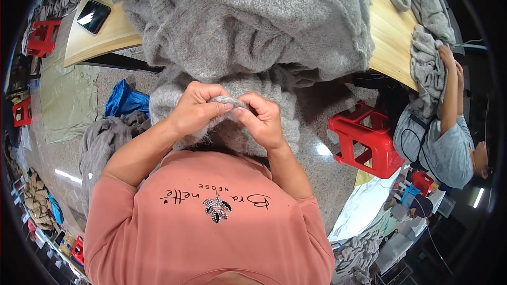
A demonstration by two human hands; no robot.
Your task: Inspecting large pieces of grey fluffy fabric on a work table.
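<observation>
A grey knitted garment (269, 87) hangs off the table's front edge and lies over my lap. Its edge is pinched between my left hand (198, 108) and my right hand (262, 120), thumbs on top and facing each other. A short folded strip of the knit stretches between the two thumbs. Both hands are closed, and most fingertips are hidden under the fabric. Just beyond them a large heap of the same grey knitwear (243, 21) covers the middle of the table.
A dark phone (94, 16) lies on the wooden table (388, 42) at the left. A red plastic stool (367, 140) stands on the right, beside a co-worker (438, 142) handling grey knitwear. Blue cloth (125, 99) and grey knitwear (108, 140) lie to my left.
</observation>
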